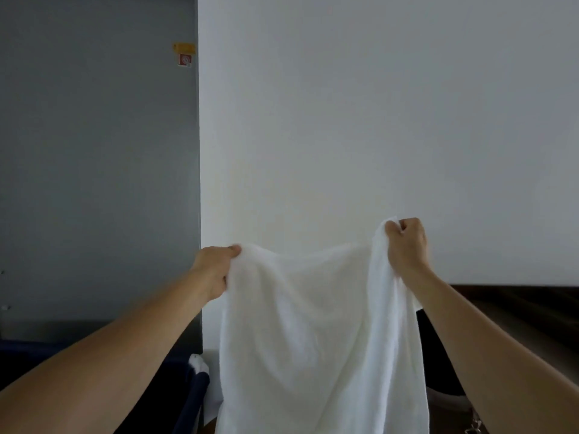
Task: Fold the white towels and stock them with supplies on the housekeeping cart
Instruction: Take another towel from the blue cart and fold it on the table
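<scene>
Now we see the white towel (313,324) hanging rumpled at lower centre, our left hand (216,267) and right hand (405,245) each gripping a top corner.

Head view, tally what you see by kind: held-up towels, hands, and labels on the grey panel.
White towel held up: 1
Hands: 2, left hand, right hand
Labels on grey panel: 2, yellow label, red label
Total: 5

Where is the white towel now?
Head view, lower centre: the white towel hangs before the white wall, its top edge gripped by the left hand and right hand.
</scene>
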{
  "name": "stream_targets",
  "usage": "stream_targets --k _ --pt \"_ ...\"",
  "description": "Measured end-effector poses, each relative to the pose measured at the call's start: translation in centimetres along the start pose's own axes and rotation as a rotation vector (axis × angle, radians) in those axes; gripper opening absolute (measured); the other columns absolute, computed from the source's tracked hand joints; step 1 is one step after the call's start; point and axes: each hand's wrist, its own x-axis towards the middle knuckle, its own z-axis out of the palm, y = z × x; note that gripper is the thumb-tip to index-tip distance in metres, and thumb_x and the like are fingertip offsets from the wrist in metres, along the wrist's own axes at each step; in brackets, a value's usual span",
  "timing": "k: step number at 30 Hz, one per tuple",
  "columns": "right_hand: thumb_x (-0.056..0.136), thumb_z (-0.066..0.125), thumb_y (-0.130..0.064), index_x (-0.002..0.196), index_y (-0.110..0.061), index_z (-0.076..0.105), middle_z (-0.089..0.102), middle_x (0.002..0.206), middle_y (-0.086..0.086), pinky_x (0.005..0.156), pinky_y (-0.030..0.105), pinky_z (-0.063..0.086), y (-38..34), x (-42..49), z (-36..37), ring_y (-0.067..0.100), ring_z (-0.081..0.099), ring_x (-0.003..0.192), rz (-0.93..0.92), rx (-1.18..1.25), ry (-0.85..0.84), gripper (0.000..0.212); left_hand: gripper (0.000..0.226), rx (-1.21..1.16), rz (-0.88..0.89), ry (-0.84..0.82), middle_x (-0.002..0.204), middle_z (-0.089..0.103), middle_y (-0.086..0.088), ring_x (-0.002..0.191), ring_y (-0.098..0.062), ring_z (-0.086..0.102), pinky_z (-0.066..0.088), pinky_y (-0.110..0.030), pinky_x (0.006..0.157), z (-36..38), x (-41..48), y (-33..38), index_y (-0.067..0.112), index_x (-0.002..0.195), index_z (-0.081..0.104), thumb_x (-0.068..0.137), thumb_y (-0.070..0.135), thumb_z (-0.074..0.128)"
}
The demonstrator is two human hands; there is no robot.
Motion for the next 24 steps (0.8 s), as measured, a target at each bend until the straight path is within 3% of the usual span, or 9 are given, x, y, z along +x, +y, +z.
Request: stream_targets --k 3,7,11,14,18,20,22,24 --pt "0.096 0.056 -0.018 0.086 -0.013 0.053 0.047 0.091 0.005 0.083 0.038 0.037 -1.9 -3.4 2.6 0.023 0.045 0.087 -0.064 -0.037 -0.105 0.011 0.015 0.099 0.071 -0.013 0.078 0.063 -0.012 0.072 -0.024 0.060 0.049 -0.034 0.064 4.8 -2.6 0.3 0.004 0.085 0.062 0.095 0.014 0.065" --pt "0.095 0.058 -0.028 0.082 -0.023 0.049 0.052 0.088 -0.006 0.068 0.032 0.035 -3.0 -8.2 5.4 0.013 0.046 0.075 -0.131 -0.095 -0.242 0.017 0.029 0.260 0.271 -0.069 0.074 0.062 -0.010 0.066 -0.022 0.054 0.042 -0.030 0.061 9.7 -6.4 -1.5 0.006 0.068 0.065 0.095 0.014 0.058" --pt "0.092 0.063 -0.030 0.077 -0.029 0.051 0.060 0.080 -0.012 0.065 0.026 0.043 -3.0 -9.4 5.4 0.008 0.057 0.075 -0.075 -0.039 -0.293 0.019 0.033 0.373 0.374 -0.170 0.074 0.066 -0.010 0.070 -0.021 0.059 0.049 -0.038 0.066 10.4 -7.8 -2.8 0.007 0.069 0.068 0.093 0.009 0.046" --pt "0.090 0.067 -0.032 0.071 -0.033 0.053 0.063 0.071 -0.016 0.059 0.012 0.043 -2.9 -9.8 5.0 -0.001 0.060 0.071 -0.038 0.027 -0.296 0.024 0.033 0.401 0.373 -0.218 0.091 0.069 -0.021 0.078 -0.023 0.059 0.054 -0.049 0.078 9.9 -7.6 -3.2 0.000 0.082 0.068 0.097 0.012 0.042" --pt "0.092 0.067 -0.032 0.079 -0.034 0.061 0.065 0.075 -0.020 0.061 0.006 0.042 -2.7 -10.4 5.5 -0.005 0.062 0.076 -0.017 0.120 -0.319 0.014 0.033 0.304 0.337 -0.263 0.088 0.071 -0.011 0.083 -0.021 0.064 0.053 -0.040 0.076 9.5 -7.8 -3.7 0.007 0.083 0.071 0.097 0.011 0.041" --pt "0.092 0.064 -0.023 0.080 -0.036 0.068 0.066 0.072 -0.024 0.063 0.004 0.045 -3.0 -10.6 5.4 -0.008 0.064 0.076 -0.024 0.140 -0.387 0.018 0.031 0.224 0.310 -0.323 0.088 0.070 -0.014 0.083 -0.024 0.063 0.052 -0.041 0.075 9.0 -7.8 -3.9 0.000 0.088 0.069 0.095 0.012 0.042" --pt "0.087 0.054 -0.009 0.071 -0.038 0.072 0.071 0.071 -0.020 0.072 0.013 0.054 -3.1 -10.2 4.8 -0.001 0.068 0.077 0.019 0.196 -0.491 0.038 0.029 0.143 0.280 -0.423 0.083 0.066 -0.012 0.079 -0.022 0.063 0.052 -0.035 0.071 8.4 -7.7 -3.9 -0.005 0.088 0.066 0.091 0.014 0.044" --pt "0.082 0.044 0.000 0.074 -0.029 0.077 0.076 0.079 -0.005 0.083 0.034 0.060 -3.2 -9.6 4.1 0.015 0.074 0.081 0.112 0.309 -0.604 0.044 0.020 0.131 0.293 -0.508 0.091 0.071 -0.012 0.088 -0.022 0.069 0.056 -0.034 0.082 7.9 -7.6 -3.9 -0.001 0.094 0.068 0.089 0.010 0.052"
